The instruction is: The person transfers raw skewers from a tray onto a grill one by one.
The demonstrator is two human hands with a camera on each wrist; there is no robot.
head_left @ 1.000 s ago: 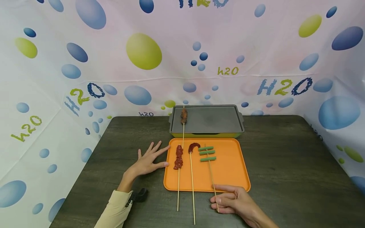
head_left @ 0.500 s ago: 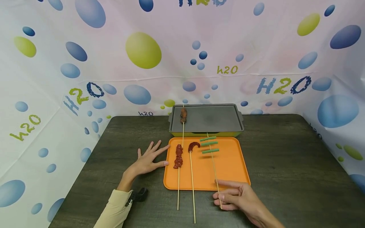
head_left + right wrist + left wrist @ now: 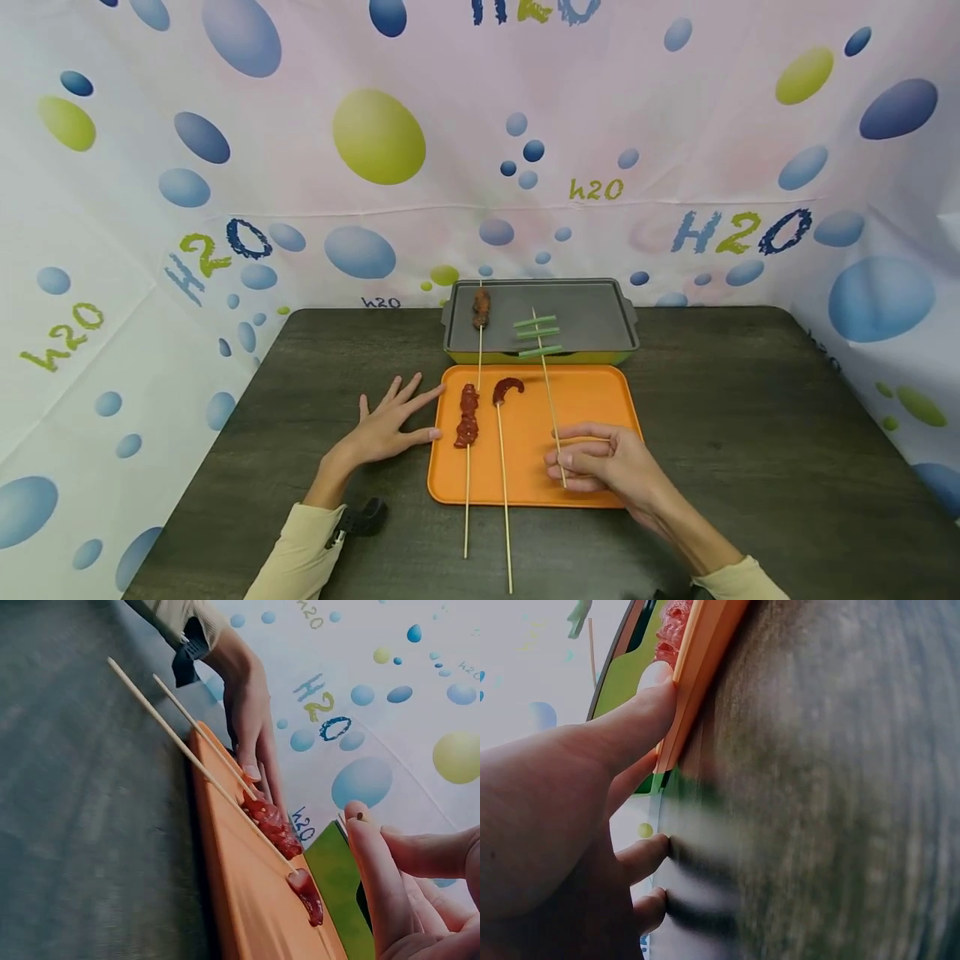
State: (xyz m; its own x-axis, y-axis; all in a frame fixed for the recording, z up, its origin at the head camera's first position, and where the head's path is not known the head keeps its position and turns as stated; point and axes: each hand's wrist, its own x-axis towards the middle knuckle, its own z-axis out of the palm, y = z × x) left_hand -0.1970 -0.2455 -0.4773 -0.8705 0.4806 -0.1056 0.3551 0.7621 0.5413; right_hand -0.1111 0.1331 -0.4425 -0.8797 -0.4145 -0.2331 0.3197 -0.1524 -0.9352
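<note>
My right hand point(image 3: 611, 462) pinches the lower end of a wooden skewer threaded with several green bean-like sticks point(image 3: 537, 333). The skewer slants away over the orange tray point(image 3: 600, 400), and its green sticks overlap the near part of the grey grill pan point(image 3: 585, 304). My left hand point(image 3: 378, 433) lies with its fingers spread at the tray's left side. In the left wrist view its thumb point(image 3: 641, 712) presses the tray's edge. On the tray are a skewer of red meat chunks point(image 3: 467, 417) and another with a curved dark red piece point(image 3: 506, 388); both sticks extend past the front rim.
A browned meat skewer point(image 3: 481, 310) lies at the pan's left, its stick reaching back over the tray. The pan stands just behind the tray on a dark wooden table point(image 3: 750, 433). A printed curtain point(image 3: 450, 150) hangs behind the table.
My right hand has lifted the green skewer off the tray and carried it forward, bringing its tip from the tray to over the pan. The left hand has stayed in place.
</note>
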